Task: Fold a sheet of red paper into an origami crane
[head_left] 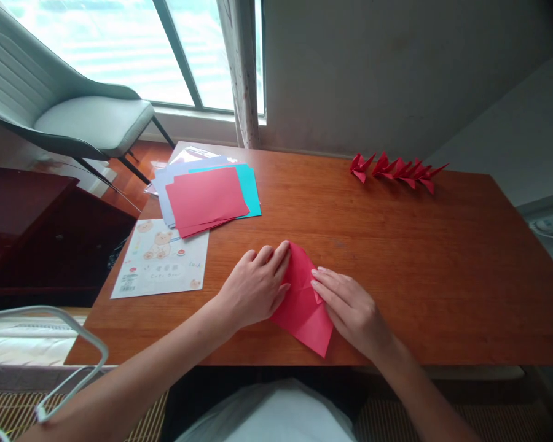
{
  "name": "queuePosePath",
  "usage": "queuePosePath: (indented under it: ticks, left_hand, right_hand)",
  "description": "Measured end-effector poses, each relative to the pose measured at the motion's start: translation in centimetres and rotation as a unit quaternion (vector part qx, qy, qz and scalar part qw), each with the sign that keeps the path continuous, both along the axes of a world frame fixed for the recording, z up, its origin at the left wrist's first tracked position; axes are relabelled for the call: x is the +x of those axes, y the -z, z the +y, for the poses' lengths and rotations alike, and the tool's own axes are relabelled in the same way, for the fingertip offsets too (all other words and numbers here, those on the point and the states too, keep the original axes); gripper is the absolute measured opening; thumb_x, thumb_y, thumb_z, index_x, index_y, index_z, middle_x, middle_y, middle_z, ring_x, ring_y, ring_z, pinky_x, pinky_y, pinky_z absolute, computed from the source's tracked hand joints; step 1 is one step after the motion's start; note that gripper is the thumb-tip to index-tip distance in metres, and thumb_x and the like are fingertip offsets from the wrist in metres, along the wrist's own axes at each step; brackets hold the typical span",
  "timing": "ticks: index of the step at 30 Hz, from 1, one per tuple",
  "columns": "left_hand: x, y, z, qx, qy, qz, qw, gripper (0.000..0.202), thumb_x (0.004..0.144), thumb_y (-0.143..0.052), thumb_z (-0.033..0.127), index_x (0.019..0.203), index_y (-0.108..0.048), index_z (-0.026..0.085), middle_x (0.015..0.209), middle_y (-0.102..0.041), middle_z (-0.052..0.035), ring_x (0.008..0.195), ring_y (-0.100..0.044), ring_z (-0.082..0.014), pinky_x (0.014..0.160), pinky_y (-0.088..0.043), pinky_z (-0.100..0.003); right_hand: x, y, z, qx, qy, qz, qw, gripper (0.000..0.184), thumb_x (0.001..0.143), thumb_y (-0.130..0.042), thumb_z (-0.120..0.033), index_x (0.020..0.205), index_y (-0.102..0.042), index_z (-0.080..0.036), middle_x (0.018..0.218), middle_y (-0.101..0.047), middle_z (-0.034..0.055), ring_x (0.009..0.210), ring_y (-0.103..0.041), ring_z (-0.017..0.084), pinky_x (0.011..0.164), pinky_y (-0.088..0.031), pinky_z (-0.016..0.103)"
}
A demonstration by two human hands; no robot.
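Note:
A partly folded sheet of red origami paper (303, 307) lies tilted on the table near its front edge, with crease lines across it. My left hand (258, 285) holds the paper's left side, fingers together near the top corner and thumb lower down on the sheet. On the right side, my right hand (352, 310) presses its closed fingertips on a small folded flap at the edge. The right thumb and the paper under that hand are hidden.
Several red folded paper cranes (405, 172) stand in a row at the back right of the wooden table (419, 264). At the back left lie loose red sheets (207, 199) over turquoise paper (249, 190), beside a bear-printed packet (161, 261). A chair (92, 123) stands beyond.

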State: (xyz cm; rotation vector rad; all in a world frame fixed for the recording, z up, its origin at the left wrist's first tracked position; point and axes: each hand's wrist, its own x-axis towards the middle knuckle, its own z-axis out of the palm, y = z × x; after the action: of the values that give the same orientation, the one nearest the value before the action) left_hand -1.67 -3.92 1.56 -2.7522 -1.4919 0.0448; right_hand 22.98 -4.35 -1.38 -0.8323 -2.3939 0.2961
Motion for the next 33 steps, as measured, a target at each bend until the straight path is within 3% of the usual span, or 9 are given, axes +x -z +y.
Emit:
queuePosePath:
  ticks: [4, 9, 18, 25, 33]
  left_hand:
    - [-0.25, 0.01, 0.21, 0.002, 0.01, -0.004, 1.0, 0.055, 0.1, -0.04, 0.036, 0.146, -0.048, 0.008, 0.157, -0.041, -0.0181, 0.111, -0.052, -0.0318, 0.082, -0.043, -0.044]
    - [-0.48, 0.0, 0.33, 0.0, 0.016, -0.004, 1.0, 0.056, 0.1, -0.04, 0.038, 0.146, -0.048, 0.006, 0.157, -0.041, -0.0184, 0.111, -0.052, -0.0316, 0.083, -0.043, -0.043]
    - [-0.62, 0.16, 0.47, -0.013, 0.009, -0.044, 0.999, 0.054, 0.098, -0.047, 0.037, 0.147, -0.048, 0.012, 0.157, -0.041, -0.0178, 0.114, -0.053, -0.0324, 0.087, -0.043, -0.044]
    - [-0.64, 0.07, 0.53, -0.008, 0.017, -0.019, 1.0, 0.055, 0.099, -0.044, 0.038, 0.146, -0.047, 0.009, 0.158, -0.041, -0.0175, 0.113, -0.052, -0.0327, 0.087, -0.043, -0.044]
    - [-0.67, -0.02, 0.47, -0.016, 0.011, -0.016, 1.0, 0.054, 0.1, -0.043, 0.038, 0.147, -0.047, 0.012, 0.159, -0.039, -0.0155, 0.114, -0.051, -0.032, 0.089, -0.043, -0.044]
  right_hand:
    - [0.2, -0.3, 0.23, 0.026, -0.062, -0.019, 0.998, 0.049, 0.096, -0.052, -0.004, 0.142, -0.056, -0.019, 0.134, -0.067, 0.0124, 0.134, -0.056, 0.026, 0.105, -0.055, 0.044]
    - [0.26, 0.02, 0.45, 0.049, -0.091, -0.046, 0.994, 0.041, 0.096, -0.053, -0.004, 0.135, -0.061, -0.014, 0.135, -0.066, 0.0135, 0.135, -0.056, 0.027, 0.105, -0.055, 0.045]
    - [0.39, 0.0, 0.47, 0.041, -0.109, -0.061, 0.991, 0.038, 0.094, -0.056, -0.004, 0.129, -0.066, -0.017, 0.134, -0.067, 0.0119, 0.133, -0.058, 0.027, 0.106, -0.054, 0.047]
    - [0.51, -0.01, 0.6, 0.061, -0.12, -0.079, 0.988, 0.033, 0.096, -0.055, -0.006, 0.125, -0.067, -0.016, 0.133, -0.068, 0.0105, 0.131, -0.059, 0.027, 0.105, -0.054, 0.046]
    - [0.6, 0.29, 0.8, 0.046, -0.119, -0.073, 0.989, 0.031, 0.096, -0.055, -0.007, 0.121, -0.068, -0.018, 0.132, -0.069, 0.0087, 0.129, -0.061, 0.026, 0.104, -0.054, 0.046]
